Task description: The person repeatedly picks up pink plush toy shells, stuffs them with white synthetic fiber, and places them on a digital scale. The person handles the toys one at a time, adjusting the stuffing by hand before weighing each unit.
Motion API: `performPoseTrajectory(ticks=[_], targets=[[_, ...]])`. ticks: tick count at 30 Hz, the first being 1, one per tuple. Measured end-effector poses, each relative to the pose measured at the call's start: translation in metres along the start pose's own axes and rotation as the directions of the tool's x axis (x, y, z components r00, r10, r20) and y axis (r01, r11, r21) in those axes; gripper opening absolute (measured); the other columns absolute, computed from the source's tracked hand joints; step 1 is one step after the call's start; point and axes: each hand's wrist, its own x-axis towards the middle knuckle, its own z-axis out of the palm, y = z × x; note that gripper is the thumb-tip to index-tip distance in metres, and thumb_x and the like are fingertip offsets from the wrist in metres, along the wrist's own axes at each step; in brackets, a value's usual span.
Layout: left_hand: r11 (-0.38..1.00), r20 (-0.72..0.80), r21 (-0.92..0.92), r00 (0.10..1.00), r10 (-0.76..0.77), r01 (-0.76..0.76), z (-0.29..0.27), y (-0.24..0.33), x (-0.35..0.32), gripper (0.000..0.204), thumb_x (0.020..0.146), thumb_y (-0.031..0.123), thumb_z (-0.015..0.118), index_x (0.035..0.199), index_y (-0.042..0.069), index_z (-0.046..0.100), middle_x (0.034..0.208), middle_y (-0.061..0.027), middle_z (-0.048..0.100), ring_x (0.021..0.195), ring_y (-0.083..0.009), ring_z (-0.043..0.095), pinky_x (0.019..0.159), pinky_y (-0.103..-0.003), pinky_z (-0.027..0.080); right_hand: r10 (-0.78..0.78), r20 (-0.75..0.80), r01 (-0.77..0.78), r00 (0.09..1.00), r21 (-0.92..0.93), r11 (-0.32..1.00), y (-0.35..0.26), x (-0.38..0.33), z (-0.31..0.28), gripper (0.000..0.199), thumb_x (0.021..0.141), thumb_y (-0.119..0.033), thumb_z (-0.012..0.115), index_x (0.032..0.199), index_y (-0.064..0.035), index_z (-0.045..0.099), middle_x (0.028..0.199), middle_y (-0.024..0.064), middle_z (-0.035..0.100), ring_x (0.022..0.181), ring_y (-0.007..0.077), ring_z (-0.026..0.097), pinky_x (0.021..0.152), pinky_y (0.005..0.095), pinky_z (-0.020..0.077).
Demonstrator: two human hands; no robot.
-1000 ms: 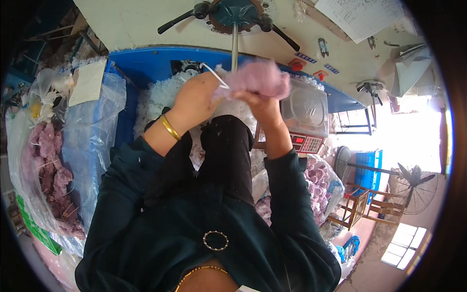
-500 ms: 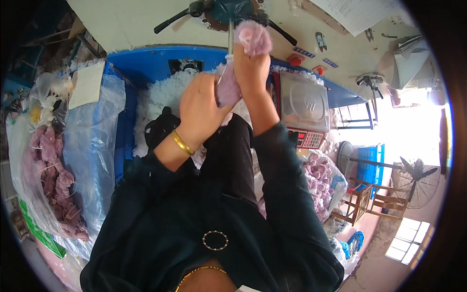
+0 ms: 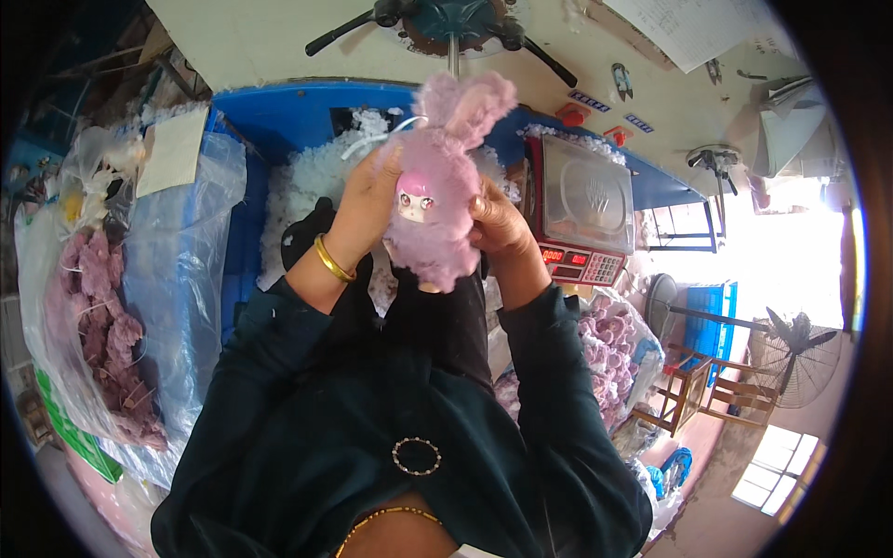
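The left hand [image 3: 365, 200] comes up and inward from a dark sleeve, a gold bangle [image 3: 333, 259] at its wrist, and its grip is closed on the left side of the pink plush [image 3: 439, 228]. The plush is held above the lap, head up, ears toward the desk [image 3: 270, 46], its small face turned to the person; a white string [image 3: 367, 139] trails from its upper left. The right hand [image 3: 502, 228] rises from the other sleeve, leaning inward, its grip closed on the plush's right edge, thumb in front; most fingers of both hands are hidden behind the fur. Around them, at far left, a clear bag [image 3: 186, 246] holds pink pieces [image 3: 107, 325], with a paper sheet [image 3: 172, 153] over its top. Next comes a blue bin [image 3: 307, 100] with white fluff [image 3: 312, 177], partly covered by the left hand. Behind the ears a metal rod [image 3: 454, 56] runs down from the desk, its lower part blocked by the plush. Just beside the right hand stands a scale [image 3: 584, 200]; below it, more pink pieces [image 3: 614, 349] lie partly behind the right sleeve. Farther right are a blue crate [image 3: 709, 321], a stool [image 3: 677, 395] and a fan [image 3: 791, 349].
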Motion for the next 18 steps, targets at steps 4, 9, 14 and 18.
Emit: performPoseTrajectory(ticks=[4, 9, 14, 18], targets=[[0.888, -0.063, -0.419, 0.970, -0.237, 0.189, 0.016, 0.011, -0.015, 0.034, 0.096, 0.029, 0.050, 0.109, -0.001, 0.059, 0.097, -0.0073, 0.063, 0.090, -0.0124, 0.060, 0.080, -0.028, 0.049, -0.044, -0.383, -0.105, 0.923, -0.359, 0.927, -0.008, 0.011, 0.032, 0.029, 0.081, -0.021, 0.072, 0.096, 0.0001, 0.060, 0.073, 0.0004, 0.059, 0.063, 0.0059, 0.053, 0.047, 0.0244, 0.0403], [0.582, 0.354, -0.509, 0.771, -0.529, 0.634, -0.006, 0.011, 0.002, 0.026, 0.089, 0.021, 0.056, 0.107, 0.002, 0.059, 0.096, -0.0101, 0.064, 0.088, -0.0204, 0.064, 0.076, -0.033, 0.053, -0.157, 0.141, 0.137, 0.977, -0.990, -0.034, -0.015, -0.005, 0.042, 0.035, 0.077, -0.031, 0.071, 0.065, -0.0045, 0.052, 0.060, 0.0138, 0.053, 0.054, 0.0316, 0.053, 0.050, 0.0386, 0.0410], [0.486, 0.348, -0.705, 0.850, -0.396, 0.516, 0.011, 0.015, 0.019, 0.033, 0.091, 0.028, 0.055, 0.114, 0.006, 0.056, 0.105, -0.0097, 0.063, 0.094, -0.0227, 0.062, 0.082, -0.037, 0.052, -0.441, 0.139, 0.035, 0.887, -0.971, -0.236, -0.028, 0.010, 0.047, 0.029, 0.074, -0.030, 0.067, 0.062, -0.0077, 0.052, 0.060, 0.0128, 0.054, 0.056, 0.0360, 0.054, 0.049, 0.0431, 0.0416], [0.857, 0.066, -0.409, 0.946, -0.316, 0.315, 0.024, 0.021, 0.013, 0.034, 0.091, 0.035, 0.057, 0.109, 0.006, 0.054, 0.102, -0.0051, 0.059, 0.091, -0.0172, 0.062, 0.074, -0.032, 0.052, -0.683, 0.156, -0.094, 0.714, -0.945, -0.314, -0.053, 0.088, 0.000, 0.024, 0.071, -0.024, 0.066, 0.063, -0.0044, 0.054, 0.063, 0.0180, 0.053, 0.059, 0.0390, 0.053, 0.050, 0.0430, 0.0411]])
